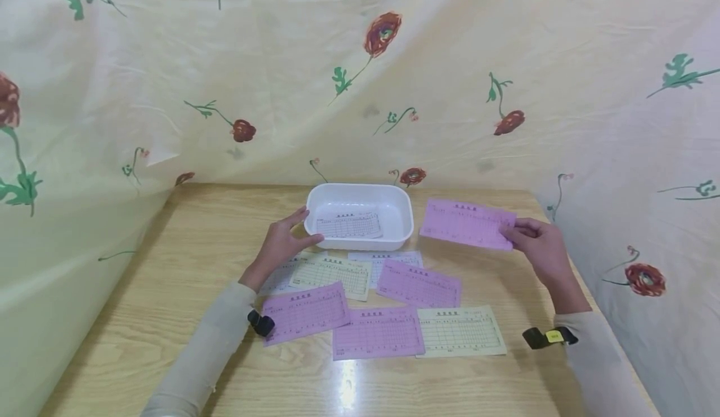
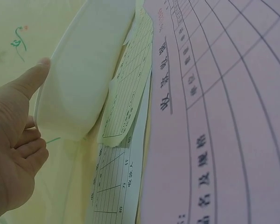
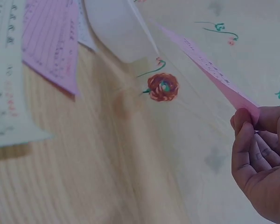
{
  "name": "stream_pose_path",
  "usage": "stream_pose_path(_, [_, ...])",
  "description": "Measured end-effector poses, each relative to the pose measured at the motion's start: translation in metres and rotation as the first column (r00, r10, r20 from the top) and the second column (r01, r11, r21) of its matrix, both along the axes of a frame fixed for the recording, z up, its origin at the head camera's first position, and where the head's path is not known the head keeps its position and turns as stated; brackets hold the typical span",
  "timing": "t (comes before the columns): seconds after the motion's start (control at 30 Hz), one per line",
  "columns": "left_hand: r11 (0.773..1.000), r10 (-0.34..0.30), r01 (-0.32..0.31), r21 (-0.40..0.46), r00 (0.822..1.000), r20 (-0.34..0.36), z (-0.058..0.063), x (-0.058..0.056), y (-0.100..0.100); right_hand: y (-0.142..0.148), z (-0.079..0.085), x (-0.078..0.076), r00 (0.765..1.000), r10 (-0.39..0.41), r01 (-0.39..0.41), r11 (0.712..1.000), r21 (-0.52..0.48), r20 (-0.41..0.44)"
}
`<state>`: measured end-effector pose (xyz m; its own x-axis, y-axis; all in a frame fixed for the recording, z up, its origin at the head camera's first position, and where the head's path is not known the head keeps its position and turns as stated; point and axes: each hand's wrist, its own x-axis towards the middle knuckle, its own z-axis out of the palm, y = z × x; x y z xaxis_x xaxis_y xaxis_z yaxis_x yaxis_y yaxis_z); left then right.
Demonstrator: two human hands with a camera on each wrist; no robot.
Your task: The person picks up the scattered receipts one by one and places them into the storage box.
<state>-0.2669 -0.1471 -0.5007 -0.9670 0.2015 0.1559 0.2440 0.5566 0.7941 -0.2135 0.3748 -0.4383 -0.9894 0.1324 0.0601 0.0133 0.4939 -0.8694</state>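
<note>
My left hand (image 1: 282,240) holds the left end of a white plastic tray (image 1: 402,207), thumb at the near rim and fingers at the side. In the left wrist view the fingers (image 2: 30,144) are curled beside the tray wall (image 2: 79,70). A whitish printed receipt slip (image 1: 349,225) lies inside the tray. Right of the tray, my right hand (image 1: 534,242) pinches a pink receipt slip (image 1: 464,223) by its right end, above the table. In the right wrist view that slip slants edge-on from between thumb and fingertips.
On the wooden table (image 1: 225,379), in front of the tray, several slips overlap: pink ones (image 1: 378,334), pale green ones (image 1: 461,332) and whitish ones (image 1: 413,257). Flowered cloth (image 1: 281,79) hangs behind the table and along both sides.
</note>
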Motion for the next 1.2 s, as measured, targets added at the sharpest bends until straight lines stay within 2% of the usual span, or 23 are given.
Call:
stream_pose_path(0.17, [1.0,0.004,-0.004,-0.002,1.0,0.003,0.001,0.001,0.001,-0.011,0.011,-0.007,1.0,-0.019,0.019,0.999,-0.037,-0.006])
stream_pose_path(0.37, [1.0,0.01,-0.01,-0.007,1.0,0.023,-0.002,0.0,0.002,-0.028,0.017,-0.018,1.0,-0.001,-0.002,0.992,-0.123,-0.022])
stream_pose_path(0.57, [1.0,0.008,-0.008,-0.004,1.0,0.02,-0.003,0.0,0.002,-0.048,0.025,-0.029,1.0,0.017,-0.017,0.996,-0.083,-0.001])
stream_pose_path(0.77, [1.0,0.014,-0.014,0.009,1.0,0.027,-0.001,0.001,0.002,-0.071,0.033,-0.043,0.999,0.049,-0.048,0.995,-0.087,0.001])
stream_pose_path(0.97, [1.0,0.015,-0.015,0.01,1.0,0.026,0.0,0.002,0.001,-0.094,0.033,-0.058,0.997,0.081,-0.081,0.99,-0.117,-0.009])
stream_pose_path(1.2, [1.0,0.014,-0.014,0.012,1.0,0.009,0.0,0.0,0.001,-0.124,0.028,-0.073,0.991,0.127,-0.123,0.987,-0.105,0.033])
